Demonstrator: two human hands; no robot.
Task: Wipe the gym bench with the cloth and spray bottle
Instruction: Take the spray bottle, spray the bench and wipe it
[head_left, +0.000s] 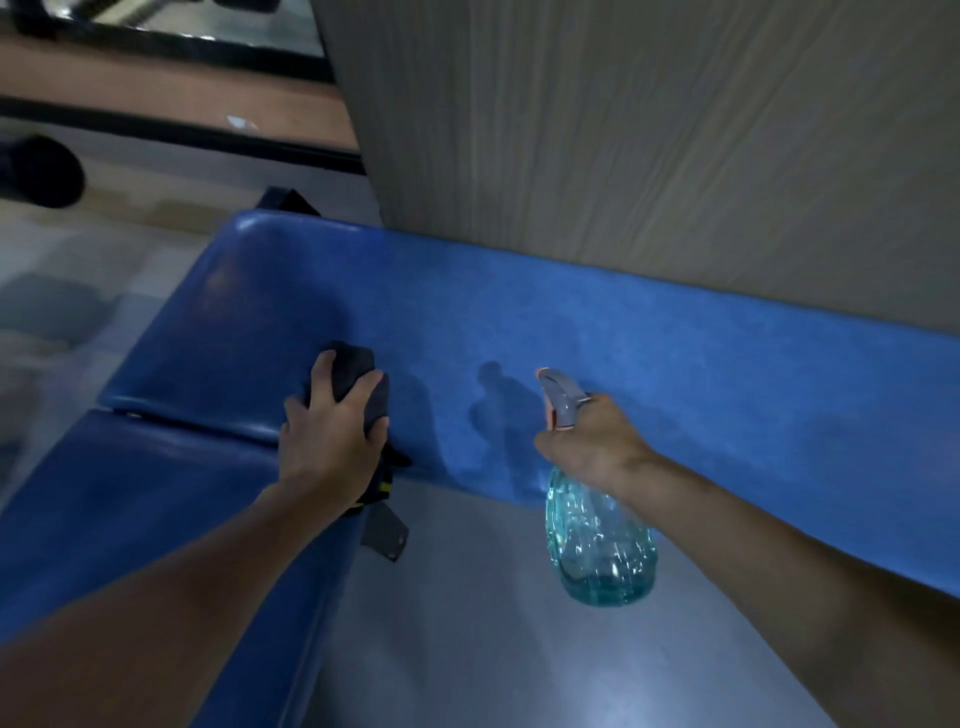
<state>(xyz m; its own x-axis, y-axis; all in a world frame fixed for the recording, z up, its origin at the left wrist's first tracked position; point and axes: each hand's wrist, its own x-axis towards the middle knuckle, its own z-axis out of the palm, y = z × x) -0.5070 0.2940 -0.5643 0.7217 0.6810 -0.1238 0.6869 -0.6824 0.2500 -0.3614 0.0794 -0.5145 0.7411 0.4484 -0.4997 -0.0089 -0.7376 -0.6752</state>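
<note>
Left hand (332, 441): fingers curled over a bunched dark grey cloth (358, 382), pressing it onto the pad.
Right hand (592, 441): wrapped round the neck of a clear teal spray bottle (597, 551), nozzle aimed at the bench. Whether a finger rests on the trigger cannot be told.
Gym bench (675, 374): blue padded top running left to right along the wall panel (675, 130), with a darker pad section (130, 519) nearer the left.
Risk, overspray: the wall panel touches the bench's far edge, so mist would likely land on it.
Risk, pooling: liquid may run into the seam (197, 422) between pad sections, where a flat wipe misses it.
Risk, drop: the bottle hangs over the grey floor (467, 649), held by its neck only. A wet grip could let it slip.
Risk, snag: a dark tab (385, 535) hangs below the pad edge under the left wrist and may catch the cloth.
Other: a black roller (41, 171) stands well clear, far left.
</note>
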